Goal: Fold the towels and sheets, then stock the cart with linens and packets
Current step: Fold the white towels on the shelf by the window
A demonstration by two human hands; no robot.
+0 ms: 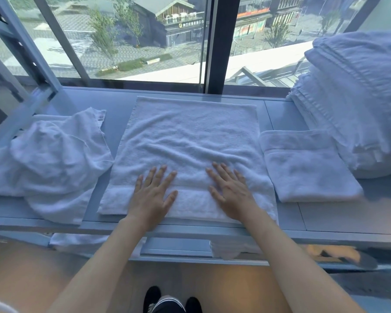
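Pale window ledge (120, 114) carrying linens. Lying flat at centre: white towel (190, 141), near edge reaching ledge front. Just right, apart from it: small folded towel (307, 166). Far right: tall stack of folded sheets (352, 98). Left: crumpled white cloths (54, 159), sagging over the front.

The white spread terry towel (190, 141) looks matt and nubbly; the crumpled thin white cloth (54, 163) is smoother woven fabric. The grey ledge (284, 116) appears smooth, faintly glossy.
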